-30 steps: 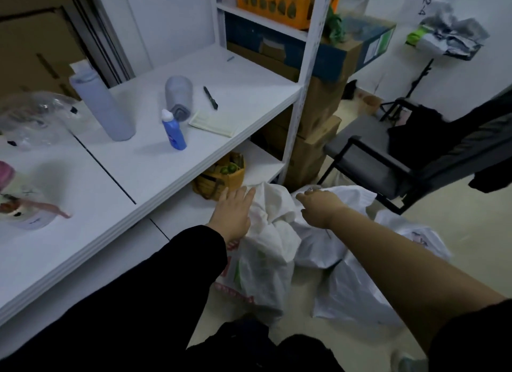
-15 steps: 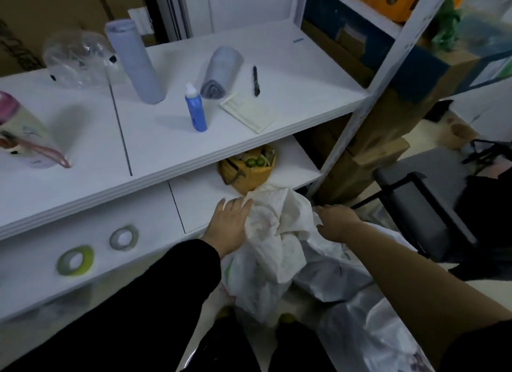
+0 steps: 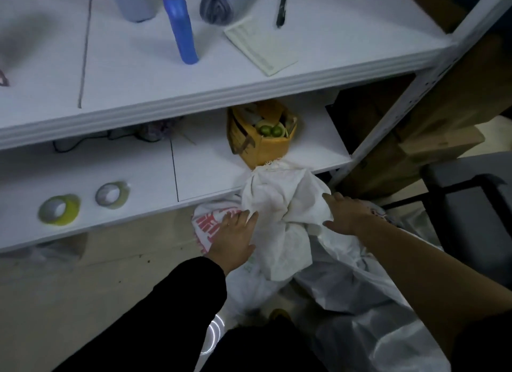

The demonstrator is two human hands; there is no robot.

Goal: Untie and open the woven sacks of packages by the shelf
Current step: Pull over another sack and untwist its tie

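Note:
A white woven sack (image 3: 279, 205) with red print stands on the floor against the lower shelf (image 3: 205, 175); its bunched neck reaches up to the shelf edge. My left hand (image 3: 235, 236) lies flat on the sack's left side over the red print, fingers straight. My right hand (image 3: 346, 214) rests on the sack's right side with fingers spread. More white sacks (image 3: 360, 297) lie crumpled on the floor to the right, under my right forearm. Whether the neck is tied I cannot tell.
An orange box (image 3: 263, 136) with green round things sits on the lower shelf just behind the sack. Two tape rolls (image 3: 59, 208) lie at its left. The upper shelf holds a blue bottle (image 3: 180, 31), a notepad (image 3: 260, 46) and a pen (image 3: 281, 6). A dark chair (image 3: 471, 211) stands right.
The view has tilted down and closer to the sack. My right hand has uncurled from a loose fist and now lies spread on the sack; my left hand slid lower on its left side.

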